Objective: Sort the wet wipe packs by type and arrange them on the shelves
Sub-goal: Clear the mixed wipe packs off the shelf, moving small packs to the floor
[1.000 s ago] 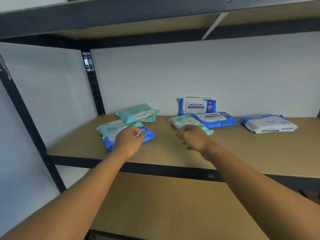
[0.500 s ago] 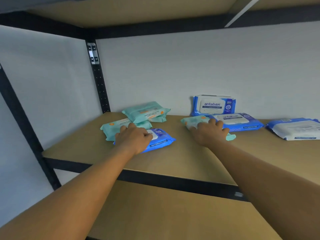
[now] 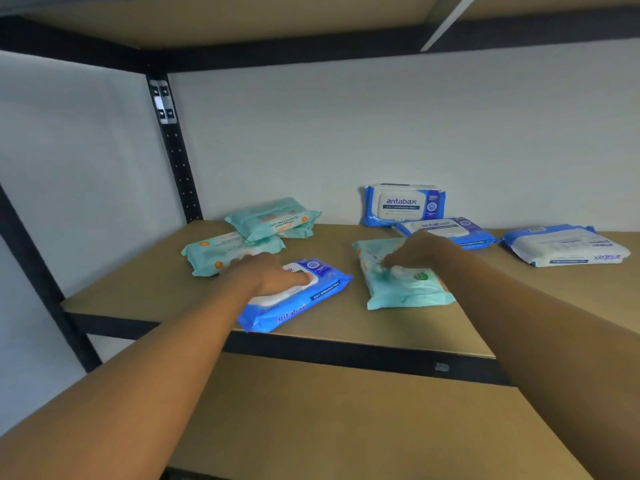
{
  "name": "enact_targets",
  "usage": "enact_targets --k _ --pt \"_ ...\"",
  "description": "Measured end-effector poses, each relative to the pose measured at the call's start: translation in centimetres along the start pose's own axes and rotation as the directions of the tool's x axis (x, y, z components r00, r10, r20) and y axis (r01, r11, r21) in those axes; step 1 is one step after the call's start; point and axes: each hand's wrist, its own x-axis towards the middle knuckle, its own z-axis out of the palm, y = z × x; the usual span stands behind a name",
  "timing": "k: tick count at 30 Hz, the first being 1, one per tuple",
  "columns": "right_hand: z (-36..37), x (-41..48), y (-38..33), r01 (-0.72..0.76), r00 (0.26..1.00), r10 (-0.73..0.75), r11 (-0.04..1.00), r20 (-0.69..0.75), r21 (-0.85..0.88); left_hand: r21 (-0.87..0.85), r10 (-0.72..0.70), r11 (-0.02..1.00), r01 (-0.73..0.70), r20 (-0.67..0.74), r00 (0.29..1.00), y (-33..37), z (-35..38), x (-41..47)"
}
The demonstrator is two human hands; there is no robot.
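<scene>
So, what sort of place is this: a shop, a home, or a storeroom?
Probably a storeroom, though I cannot be sure: a black metal rack post, bare board shelves against a plain wall, with unsorted blue wipe packs and teal wipe packs.

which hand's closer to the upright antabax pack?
Right. The right hand, on the teal pack, lies in front of the upright antabax pack; the left hand sits farther left.

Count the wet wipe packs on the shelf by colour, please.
Blue antabax packs: 4
Teal packs: 3 clearly seen; a fourth may lie under the tilted one
Total: 7 for certain
</scene>
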Motion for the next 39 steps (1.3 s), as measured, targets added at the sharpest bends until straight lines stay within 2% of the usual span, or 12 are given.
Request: enact_targets --k 3,7,10,12,16,20,22,24,27,29,34,39 --pt "-1.0 -2.7 1.5 -0.075 0.989 0.045 0.973 0.141 0.218 -0.153 0.013 0.988 0.000 0.084 0.996 0.2 0.1 -1.9" --pt "0.0 -5.8 3.9 -0.123 0.980 0.054 0.920 0.190 0.373 -0.389 0.042 0.921 0.013 0.135 0.990 0.4 1.1 -5.1" --pt "0.7 -8.2 5.3 -0.055 0.992 -0.002 0.897 0.129 0.439 -0.559 0.072 0.829 -0.008 0.091 0.993 0.8 2.1 -8.0" --pt "1.0 -10.0 6.3 -0.005 0.996 -0.048 0.832 0.082 0.554 -0.647 0.076 0.762 -0.022 0.055 0.996 0.9 3.3 -10.2" --pt "2.5 -15.5 9.2 0.111 0.992 -0.118 0.708 -0.038 0.697 -0.741 0.079 0.671 -0.008 0.060 0.995 0.8 7.6 -15.8" --pt "6.6 -21.4 13.6 0.148 0.986 -0.156 0.614 -0.064 0.776 -0.822 0.046 0.564 0.076 0.124 0.991 -0.6 14.0 -19.2" --pt "10.0 -23.5 15.9 0.107 0.986 -0.168 0.605 -0.004 0.789 -0.815 0.000 0.563 0.139 0.168 0.986 -1.3 17.7 -20.3" --pt "14.2 -24.8 18.0 -0.002 0.984 -0.138 0.610 0.109 0.792 -0.790 -0.029 0.588 0.171 0.190 0.981 -1.6 21.5 -21.4" --pt "20.2 -25.4 20.8 -0.205 0.959 -0.033 0.607 0.282 0.768 -0.716 -0.059 0.668 0.204 0.222 0.973 -1.9 27.0 -22.1" --pt "23.4 -24.8 22.2 -0.295 0.943 0.054 0.596 0.329 0.747 -0.647 -0.074 0.729 0.225 0.252 0.965 -2.1 30.1 -22.1" --pt "27.4 -22.0 23.8 -0.359 0.929 0.183 0.650 0.321 0.670 -0.560 -0.131 0.776 0.290 0.307 0.943 -2.6 35.0 -20.8" --pt "29.4 -18.9 23.7 -0.404 0.899 0.153 0.649 0.409 0.645 -0.450 -0.223 0.819 0.356 0.321 0.920 -2.9 36.8 -18.3"
